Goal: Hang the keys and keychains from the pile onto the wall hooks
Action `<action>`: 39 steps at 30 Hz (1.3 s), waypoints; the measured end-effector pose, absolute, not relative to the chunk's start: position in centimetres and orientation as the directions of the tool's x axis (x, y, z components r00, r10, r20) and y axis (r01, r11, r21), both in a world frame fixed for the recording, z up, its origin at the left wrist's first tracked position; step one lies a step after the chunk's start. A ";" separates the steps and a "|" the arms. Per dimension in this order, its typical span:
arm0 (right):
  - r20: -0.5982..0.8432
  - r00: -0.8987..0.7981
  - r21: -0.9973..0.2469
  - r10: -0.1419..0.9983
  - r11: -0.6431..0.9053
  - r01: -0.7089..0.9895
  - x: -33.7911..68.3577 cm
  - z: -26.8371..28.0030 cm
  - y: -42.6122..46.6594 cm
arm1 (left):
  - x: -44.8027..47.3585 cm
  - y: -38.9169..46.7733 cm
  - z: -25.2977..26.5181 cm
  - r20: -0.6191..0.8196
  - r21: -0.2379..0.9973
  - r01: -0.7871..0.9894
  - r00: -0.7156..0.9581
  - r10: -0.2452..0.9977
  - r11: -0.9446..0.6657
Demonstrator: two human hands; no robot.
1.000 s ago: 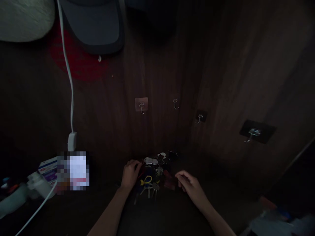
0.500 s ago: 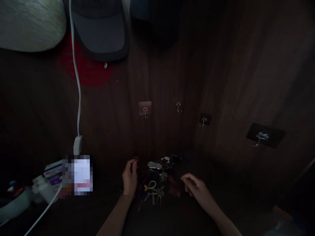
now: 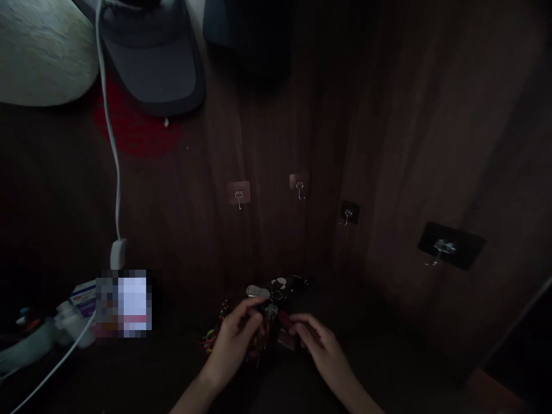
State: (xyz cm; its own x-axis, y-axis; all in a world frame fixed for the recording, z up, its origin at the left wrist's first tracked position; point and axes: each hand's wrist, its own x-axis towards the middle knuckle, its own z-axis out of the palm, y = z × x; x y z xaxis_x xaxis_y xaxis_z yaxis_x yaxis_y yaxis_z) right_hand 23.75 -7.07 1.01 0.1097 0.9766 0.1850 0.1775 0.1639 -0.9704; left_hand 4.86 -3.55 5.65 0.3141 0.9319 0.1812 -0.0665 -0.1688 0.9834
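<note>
My left hand (image 3: 235, 336) leans over a small pile of keys and key fobs, its thumb and fingers curled together. What lies between those fingertips is too dark to make out. My right hand (image 3: 317, 339) pinches the near end of a dark red strip (image 3: 283, 318) at the pile's right side. Beyond the fingers lie a silver remote-like fob (image 3: 257, 292), a white-and-dark round charm (image 3: 278, 283), metal keys (image 3: 271, 311) and a black item (image 3: 299, 282). A multicoloured cord (image 3: 207, 340) rests left of my left hand. Other keys are hidden beneath that hand.
Metal hooks (image 3: 299, 187) on adhesive pads are fixed to the dark wood walls. Caps (image 3: 150, 69) hang at upper left, with a white cable (image 3: 114, 149) in front. White bottles (image 3: 73, 322) and a box (image 3: 84, 292) stand at left.
My left hand has moved right and down over the keys, covering some of them. My right hand has come left to the red strip. The multicoloured cord now shows at the left. The view has shifted slightly.
</note>
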 end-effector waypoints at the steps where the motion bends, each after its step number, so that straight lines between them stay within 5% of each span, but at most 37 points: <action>1: 0.179 0.045 -0.978 0.983 0.173 0.113 23.5 1.5 -7.1 | 5.3 -4.0 5.2 0.152 0.988 -0.087 0.349 0.925 -0.129; 5: 0.207 -0.145 -0.978 0.968 0.206 -0.021 22.3 3.0 -6.5 | 6.5 -4.6 4.2 0.190 0.982 -0.051 0.334 0.923 -0.183; 14: 0.174 -0.189 -0.979 0.966 0.149 -0.141 21.1 5.1 -3.6 | 6.2 -3.4 7.8 0.271 0.963 -0.028 0.143 0.952 -0.269; 22: 0.316 -0.005 -0.938 0.949 0.312 -0.150 20.9 11.1 1.4 | 4.8 2.3 11.9 0.497 0.864 0.089 0.006 0.868 -0.495; 33: 0.600 0.149 -0.781 0.786 0.616 -0.108 18.4 18.2 9.5 | 5.3 8.9 18.3 0.890 0.455 0.388 -0.158 0.428 -0.802; 39: 0.485 0.148 -0.863 0.862 0.499 -0.075 18.0 15.8 11.1 | 5.7 10.6 16.7 0.848 0.518 0.389 -0.121 0.516 -0.762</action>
State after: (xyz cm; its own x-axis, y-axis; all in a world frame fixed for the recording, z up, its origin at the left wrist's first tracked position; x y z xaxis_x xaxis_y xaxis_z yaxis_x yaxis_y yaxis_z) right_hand 18.02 11.11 15.80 0.1479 0.8617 0.4854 -0.0754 0.4992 -0.8632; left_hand 5.74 10.63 16.69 -0.1209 0.5155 0.8483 0.3890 -0.7616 0.5183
